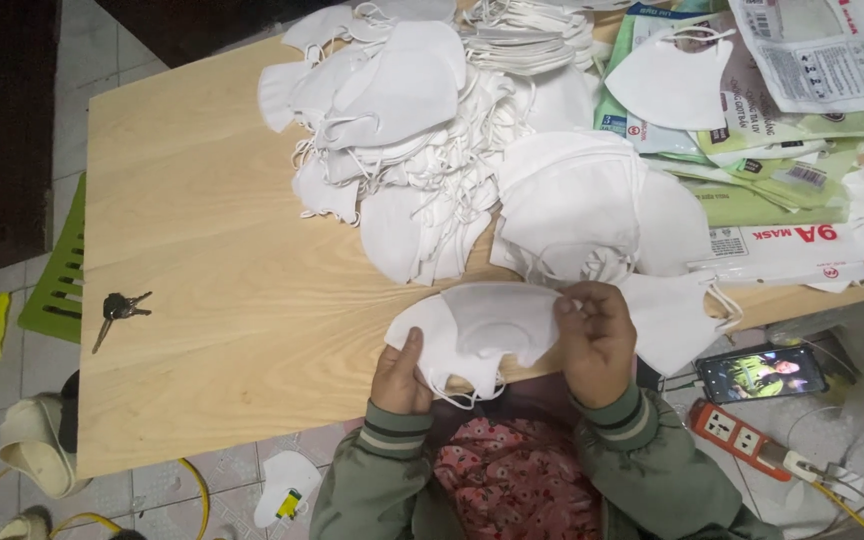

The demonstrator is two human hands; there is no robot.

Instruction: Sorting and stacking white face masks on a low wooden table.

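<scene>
At the near edge of the pale wooden table (212, 200), I see my left hand (401, 375) and right hand (597, 340) both closed on a white folded fabric face mask (482, 330), left thumb pressing its lower corner, right fingers curled over its other end. Just beyond lies a heap of white masks (422, 110), with a bunch of keys (117, 310) well apart to the left.

Count: one worktop (212, 200); two hands, left hand (400, 375) and right hand (597, 340); white face masks (402, 90) too many and too overlapped to count; one bunch of keys (120, 308); one phone (762, 373); one orange power strip (737, 432); several printed packets (812, 55), number unclear
</scene>
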